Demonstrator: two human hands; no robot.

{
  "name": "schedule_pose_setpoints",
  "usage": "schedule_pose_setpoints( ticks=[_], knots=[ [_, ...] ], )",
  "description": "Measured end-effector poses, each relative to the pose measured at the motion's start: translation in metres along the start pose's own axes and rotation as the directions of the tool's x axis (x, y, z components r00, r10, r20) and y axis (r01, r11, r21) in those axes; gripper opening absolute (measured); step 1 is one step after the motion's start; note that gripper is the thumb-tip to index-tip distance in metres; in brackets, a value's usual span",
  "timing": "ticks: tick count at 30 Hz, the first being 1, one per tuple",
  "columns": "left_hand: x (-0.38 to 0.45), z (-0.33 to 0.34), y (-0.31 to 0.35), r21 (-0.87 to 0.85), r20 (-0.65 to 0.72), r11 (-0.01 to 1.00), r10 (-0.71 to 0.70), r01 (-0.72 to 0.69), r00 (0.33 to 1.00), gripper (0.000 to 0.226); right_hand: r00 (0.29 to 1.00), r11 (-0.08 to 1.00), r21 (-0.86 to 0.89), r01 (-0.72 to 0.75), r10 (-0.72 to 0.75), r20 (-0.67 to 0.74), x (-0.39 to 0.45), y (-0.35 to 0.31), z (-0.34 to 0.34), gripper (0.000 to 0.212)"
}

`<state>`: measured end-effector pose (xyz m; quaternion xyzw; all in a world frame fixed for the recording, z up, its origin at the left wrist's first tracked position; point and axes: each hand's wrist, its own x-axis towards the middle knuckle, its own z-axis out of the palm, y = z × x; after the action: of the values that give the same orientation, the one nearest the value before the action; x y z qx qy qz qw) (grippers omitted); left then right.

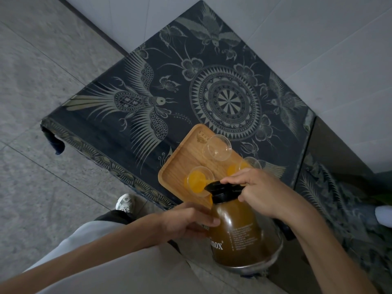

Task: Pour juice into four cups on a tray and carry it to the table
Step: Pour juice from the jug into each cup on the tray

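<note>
Over patterned cloth (131, 107), both hands' fingers (231, 181) wrap the tilted jug (239, 232).

Both forearms are bare — no sleeves, watch or rings show. The person wears light grey trousers (118, 257), something black (115, 216) at the knee, and a white-grey trainer (125, 203) — laced.

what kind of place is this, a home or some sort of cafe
Most likely a home, though that is a guess. A low table under a dark patterned cloth stands in a corner on a tiled floor, and a person pours juice from a jug into cups on a wooden tray.
</note>
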<state>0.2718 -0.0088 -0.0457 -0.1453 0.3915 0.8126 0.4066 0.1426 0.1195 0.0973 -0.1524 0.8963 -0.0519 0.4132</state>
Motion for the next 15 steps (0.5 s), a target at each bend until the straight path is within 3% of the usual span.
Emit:
schedule_pose_setpoints(
  ticks=[7, 15],
  knots=[
    [-0.012, 0.007, 0.01, 0.076, -0.017, 0.997, 0.018, -0.017, 1.0, 0.041, 0.999, 0.999, 0.042, 0.02, -0.018, -0.039, -0.012, 0.002, -0.002, 0.063],
    [-0.021, 0.016, 0.02, 0.188, -0.089, 0.981, 0.069, -0.052, 0.994, 0.056, 0.993, 0.993, 0.093, 0.072, -0.063, -0.1, -0.035, 0.007, -0.01, 0.063]
  ],
)
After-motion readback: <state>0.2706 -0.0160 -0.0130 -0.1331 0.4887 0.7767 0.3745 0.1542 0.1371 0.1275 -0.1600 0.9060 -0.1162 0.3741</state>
